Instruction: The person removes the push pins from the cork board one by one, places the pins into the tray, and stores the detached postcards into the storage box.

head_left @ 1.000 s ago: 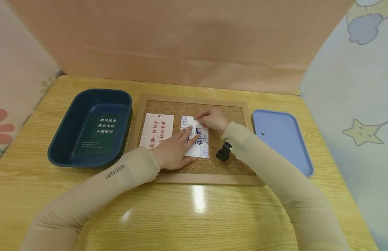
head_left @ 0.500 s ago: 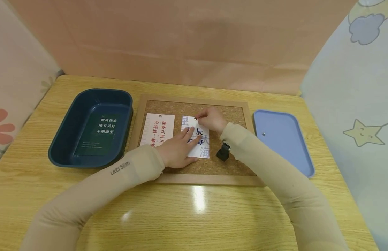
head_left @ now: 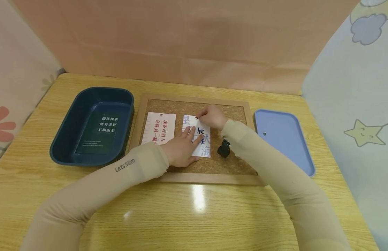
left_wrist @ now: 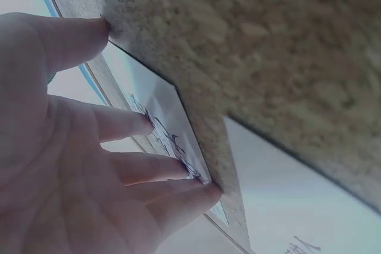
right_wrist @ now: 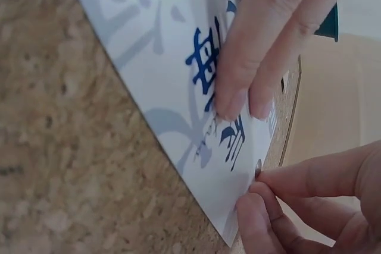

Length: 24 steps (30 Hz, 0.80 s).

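A white card [head_left: 206,150] with blue and lilac characters lies upright on the framed cork board [head_left: 209,167]. My left hand [head_left: 181,150] rests on it with fingers spread. In the left wrist view its fingertips touch the card and its thumb [left_wrist: 77,40] reaches the card's lower edge. At the card's top edge sits a silver thumbtack [right_wrist: 258,168]. My right hand [head_left: 214,118] pinches this tack between thumb and forefinger. A pink-white card [head_left: 165,127] with red characters is on the board to the left, under another tack [head_left: 161,115]; my left wrist hides its lower part.
Left of the board stands a dark blue bin [head_left: 60,148] with a dark green card [head_left: 96,136] inside. A light blue tray [head_left: 284,139] on the right holds one thumbtack [head_left: 264,134]. A black wrist camera [head_left: 224,149] hangs under my right wrist.
My left wrist and sleeve have slid slightly right while the fingers stay on the card. The right hand remains at the tack. The whole view has shifted a little.
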Available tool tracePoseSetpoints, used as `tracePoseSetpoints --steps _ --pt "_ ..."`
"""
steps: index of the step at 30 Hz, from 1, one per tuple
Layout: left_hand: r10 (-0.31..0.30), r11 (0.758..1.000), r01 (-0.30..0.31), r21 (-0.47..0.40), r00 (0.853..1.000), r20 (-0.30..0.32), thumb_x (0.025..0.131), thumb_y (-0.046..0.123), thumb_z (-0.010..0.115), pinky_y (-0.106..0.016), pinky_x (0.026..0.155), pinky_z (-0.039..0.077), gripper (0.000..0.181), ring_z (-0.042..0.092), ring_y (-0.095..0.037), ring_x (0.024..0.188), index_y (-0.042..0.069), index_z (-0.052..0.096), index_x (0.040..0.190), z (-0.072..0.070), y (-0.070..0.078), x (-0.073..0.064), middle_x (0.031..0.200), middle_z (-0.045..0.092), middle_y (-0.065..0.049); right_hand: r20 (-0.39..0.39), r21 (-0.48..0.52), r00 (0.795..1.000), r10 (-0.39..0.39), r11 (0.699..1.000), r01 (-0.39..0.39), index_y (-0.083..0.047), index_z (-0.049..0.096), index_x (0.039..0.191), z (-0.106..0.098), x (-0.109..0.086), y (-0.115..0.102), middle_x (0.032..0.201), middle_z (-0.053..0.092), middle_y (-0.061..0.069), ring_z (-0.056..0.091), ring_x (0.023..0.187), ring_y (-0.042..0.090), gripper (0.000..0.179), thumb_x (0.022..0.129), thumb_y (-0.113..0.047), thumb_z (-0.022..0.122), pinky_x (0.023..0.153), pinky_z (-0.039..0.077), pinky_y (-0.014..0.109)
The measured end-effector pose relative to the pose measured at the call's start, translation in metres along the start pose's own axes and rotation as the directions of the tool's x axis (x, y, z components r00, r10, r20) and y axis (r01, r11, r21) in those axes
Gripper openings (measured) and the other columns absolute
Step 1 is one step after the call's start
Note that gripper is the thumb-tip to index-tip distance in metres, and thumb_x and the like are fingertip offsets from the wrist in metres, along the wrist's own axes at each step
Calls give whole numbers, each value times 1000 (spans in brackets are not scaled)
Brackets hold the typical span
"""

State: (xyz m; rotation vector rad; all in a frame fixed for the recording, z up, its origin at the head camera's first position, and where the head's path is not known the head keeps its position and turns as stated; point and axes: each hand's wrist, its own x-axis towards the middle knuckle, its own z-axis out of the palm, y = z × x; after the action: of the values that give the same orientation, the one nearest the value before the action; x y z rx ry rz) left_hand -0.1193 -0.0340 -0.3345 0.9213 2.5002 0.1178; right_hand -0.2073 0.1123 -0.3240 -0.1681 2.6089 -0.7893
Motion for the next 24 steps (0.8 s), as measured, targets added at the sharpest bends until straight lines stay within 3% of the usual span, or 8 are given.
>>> tracePoseSetpoints --steps 7,13,24 --pt "-14 999 13 40 1000 18 100 44 41 -49 118 14 73 1 -43 146 6 12 154 -1 4 1 157 -2 -28 5 -39 1000 -12 999 12 -1 71 110 -6 3 -2 119 66 18 63 101 28 29 90 -7 51 80 51 33" --pt "-31 997 30 66 999 16 101 45 39 -49 118 13 72 1 -43 146 6 11 154 0 5 1 157 -1 -28 -15 -83 1000 -22 996 21 -2 73 104 -6 6 -5 112 69 16 61 92 24 26 89 -7 52 70 45 27" --pt "-37 997 34 70 999 34 100 45 39 -49 119 12 73 0 -42 146 6 10 154 0 6 1 157 -2 -28 -2 -68 999 33 997 -33 -2 72 103 -4 10 -6 110 68 16 58 94 24 22 91 -10 55 80 47 33"
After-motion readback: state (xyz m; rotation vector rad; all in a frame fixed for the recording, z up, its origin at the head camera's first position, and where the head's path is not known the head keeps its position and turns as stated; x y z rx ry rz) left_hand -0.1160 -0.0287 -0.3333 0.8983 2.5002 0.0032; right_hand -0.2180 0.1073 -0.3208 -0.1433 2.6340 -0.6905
